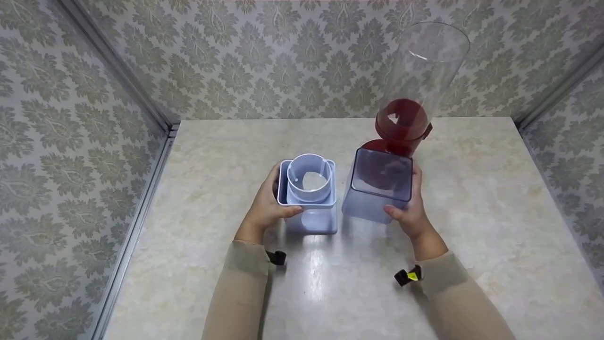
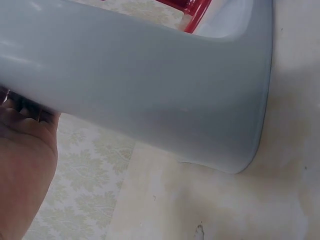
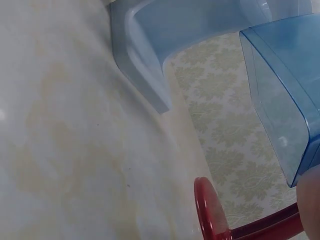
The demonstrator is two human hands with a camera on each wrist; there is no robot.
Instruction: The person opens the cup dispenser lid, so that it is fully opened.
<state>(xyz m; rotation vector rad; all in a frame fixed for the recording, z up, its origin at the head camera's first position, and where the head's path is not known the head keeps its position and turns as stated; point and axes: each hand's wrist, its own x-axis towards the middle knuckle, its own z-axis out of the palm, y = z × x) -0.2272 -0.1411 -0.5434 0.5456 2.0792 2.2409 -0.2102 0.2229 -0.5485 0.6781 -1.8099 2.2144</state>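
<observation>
Grips a pale-blue plastic stand point(image 1: 310, 197) with the left hand point(image 1: 265, 210), with thumb across the front of its square rim and fingers round the left side, partly hidden. Holds that round-collared stand upright on a glossy, pale marbled tabletop point(image 1: 198, 245), near the middle. Clasps a translucent blue, square-sided plastic container point(image 1: 377, 191) in the right hand point(image 1: 415, 215), with thumb on the near wall and fingers along the right side, raised above the tabletop just right of the stand. Has a glossy red plastic stand point(image 1: 400, 138) at back right, with a tall clear cylinder point(image 1: 429, 71) in its round collar, partly behind the container in the head view. Wears beige sleeves point(image 1: 240, 293) and black wrist devices point(image 1: 278, 258), before a leaf-patterned wall point(image 1: 283, 52).
</observation>
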